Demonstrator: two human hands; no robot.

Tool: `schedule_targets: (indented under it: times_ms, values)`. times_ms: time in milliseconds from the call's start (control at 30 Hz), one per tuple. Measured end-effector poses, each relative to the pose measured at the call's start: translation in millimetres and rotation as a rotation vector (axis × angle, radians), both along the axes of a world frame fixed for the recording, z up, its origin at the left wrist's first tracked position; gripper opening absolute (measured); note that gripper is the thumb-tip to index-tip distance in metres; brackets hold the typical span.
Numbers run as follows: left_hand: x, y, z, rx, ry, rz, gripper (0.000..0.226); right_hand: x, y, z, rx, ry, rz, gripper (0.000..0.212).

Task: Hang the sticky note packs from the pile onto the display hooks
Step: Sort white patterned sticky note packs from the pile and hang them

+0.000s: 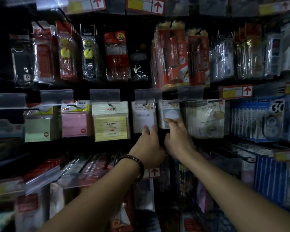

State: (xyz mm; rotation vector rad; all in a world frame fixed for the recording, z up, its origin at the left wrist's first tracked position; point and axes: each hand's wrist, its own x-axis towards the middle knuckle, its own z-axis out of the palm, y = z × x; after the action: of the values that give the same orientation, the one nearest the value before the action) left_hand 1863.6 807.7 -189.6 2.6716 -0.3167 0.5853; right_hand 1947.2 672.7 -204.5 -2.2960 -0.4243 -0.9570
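Two white sticky note packs hang side by side on display hooks in the middle row. My left hand (150, 144), with a bead bracelet on the wrist, touches the bottom edge of the left white pack (143, 115); its fingers rest on it rather than gripping. My right hand (177, 138) has thumb and fingers on the lower part of the right white pack (170, 113), which hangs from a thin black hook (173, 102). Yellow (111, 126), pink (74, 123) and green (38, 127) note packs hang further left. The pile is not in view.
Pen and pencil packs (116, 56) hang in the row above. Tape packs (208, 118) and blue correction-tape cards (258, 119) hang to the right. Clear price-tag holders (105, 95) sit over each hook. More packed goods fill the dim rows below.
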Motion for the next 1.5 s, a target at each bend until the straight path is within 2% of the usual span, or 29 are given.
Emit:
schedule_targets:
  times_ms: [67, 133, 200, 267, 400, 567, 700, 1000, 1267, 1367, 1500]
  values:
    - [-25, 18, -8, 0.012, -0.163, -0.013, 0.067, -14, 8, -10, 0.0, -0.085, 0.069, 0.056]
    - [-47, 41, -16, 0.032, -0.3, 0.009, 0.051, -31, 18, -14, -0.002, -0.147, 0.128, 0.054]
    - [-63, 67, -22, 0.1, -0.419, 0.07, 0.045, -49, 31, -15, -0.039, -0.202, 0.191, 0.055]
    - [-72, 93, -25, 0.197, -0.517, 0.161, 0.049, -65, 50, -15, -0.119, -0.242, 0.246, 0.059]
    - [-72, 137, -28, 0.411, -0.434, 0.405, 0.089, -86, 89, -10, -0.364, -0.251, 0.199, 0.081]
    - [-55, 169, -22, 0.626, -0.432, 0.496, 0.108, -84, 113, 4, -0.605, -0.207, 0.041, 0.102]
    - [-42, 168, -11, 0.695, -0.336, 0.528, 0.106, -71, 116, 14, -0.639, -0.094, 0.023, 0.105]
    - [-9, 168, 5, 0.722, -0.197, 0.564, 0.096, -35, 137, 36, -0.708, -0.093, -0.064, 0.095]
    - [-15, 178, 3, 0.708, -0.26, 0.497, 0.092, -25, 135, 30, -0.72, -0.136, -0.094, 0.098]
    - [-26, 190, 1, 0.707, -0.376, 0.41, 0.086, -31, 131, 29, -0.738, -0.162, -0.09, 0.097]
    - [-45, 216, -5, 0.659, -0.5, 0.391, 0.071, -44, 135, 26, -0.719, -0.222, -0.018, 0.085]
